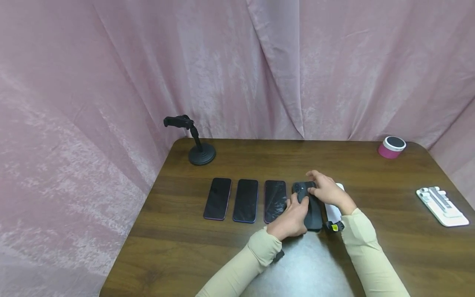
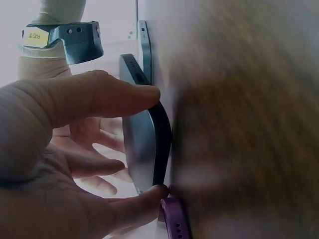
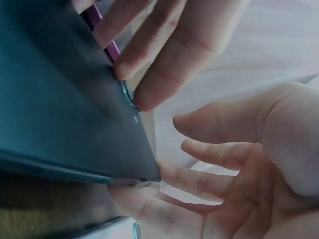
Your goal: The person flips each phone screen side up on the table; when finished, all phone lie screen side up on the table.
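Note:
A dark phone point(image 1: 314, 216) lies back side up in front of me, its camera lenses at the far left corner. My left hand point(image 1: 291, 219) holds it by its left side; the left wrist view shows the thumb and a fingertip on the edge of the dark phone point(image 2: 142, 144). At the far end is my right hand point(image 1: 328, 192). In the right wrist view, fingertips of the right hand point(image 3: 219, 179) touch a corner of the dark phone point(image 3: 65, 109), while the thumb stands apart. Shadow shows beneath that phone's edge.
Left of the hands, three phones lie screen up in a row: one phone point(image 1: 217, 199), a second point(image 1: 245, 201) and a third point(image 1: 274, 198). A white phone point(image 1: 333, 212) lies partly under the right wrist. Around them stand a black phone stand point(image 1: 201, 154), a pink jar point(image 1: 389, 152) and a white folding holder point(image 1: 443, 208).

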Available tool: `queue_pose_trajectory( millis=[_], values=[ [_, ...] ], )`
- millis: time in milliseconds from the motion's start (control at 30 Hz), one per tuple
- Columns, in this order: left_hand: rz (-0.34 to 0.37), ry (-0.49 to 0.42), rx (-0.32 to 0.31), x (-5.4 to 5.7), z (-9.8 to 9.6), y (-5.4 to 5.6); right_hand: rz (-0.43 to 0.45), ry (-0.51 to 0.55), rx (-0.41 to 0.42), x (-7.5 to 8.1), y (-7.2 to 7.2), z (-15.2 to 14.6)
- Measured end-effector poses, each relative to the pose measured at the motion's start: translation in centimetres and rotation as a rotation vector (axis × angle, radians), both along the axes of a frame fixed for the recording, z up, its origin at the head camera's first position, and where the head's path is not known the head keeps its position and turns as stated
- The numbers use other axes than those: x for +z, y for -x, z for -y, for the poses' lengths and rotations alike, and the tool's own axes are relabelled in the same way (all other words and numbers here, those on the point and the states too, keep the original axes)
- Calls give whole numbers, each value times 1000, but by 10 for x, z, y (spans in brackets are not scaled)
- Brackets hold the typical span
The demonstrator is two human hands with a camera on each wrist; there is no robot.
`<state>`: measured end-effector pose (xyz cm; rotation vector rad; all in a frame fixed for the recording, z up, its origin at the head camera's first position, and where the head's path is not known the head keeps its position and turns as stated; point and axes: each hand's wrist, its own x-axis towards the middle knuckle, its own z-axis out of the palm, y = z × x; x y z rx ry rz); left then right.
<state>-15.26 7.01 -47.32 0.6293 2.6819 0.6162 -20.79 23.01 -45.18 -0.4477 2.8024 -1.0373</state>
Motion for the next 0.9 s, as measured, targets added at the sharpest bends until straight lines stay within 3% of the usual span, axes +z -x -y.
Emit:
queue_pose_trajectory(
  millis=[267, 900],
  values=[
    [-17, -6, -13, 0, 1, 1, 7, 18, 1, 11, -3, -1],
    [-118, -25, -63, -1, 2, 0, -17, 41, 5, 20, -8, -9]
  ],
)
